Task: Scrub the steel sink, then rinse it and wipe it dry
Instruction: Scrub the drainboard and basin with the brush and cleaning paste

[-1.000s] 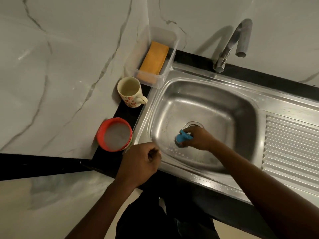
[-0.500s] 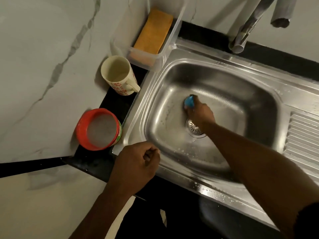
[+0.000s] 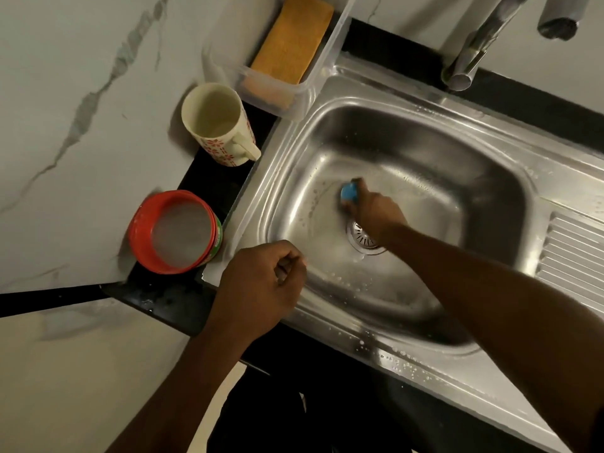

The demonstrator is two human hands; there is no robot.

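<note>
Where it sits sunk into the black tabletop, the steel sink looks wet and streaked, with droplets along its front rim. The right hand grips a blue scrubber, pressing it to the basin floor just beside the drain. The left hand hangs over the front-left rim, fingers curled tight on nothing.

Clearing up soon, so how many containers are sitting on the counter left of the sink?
3: clear box at the back, mug in the middle, red tub nearest the left hand. Nothing seems hidden.
</note>
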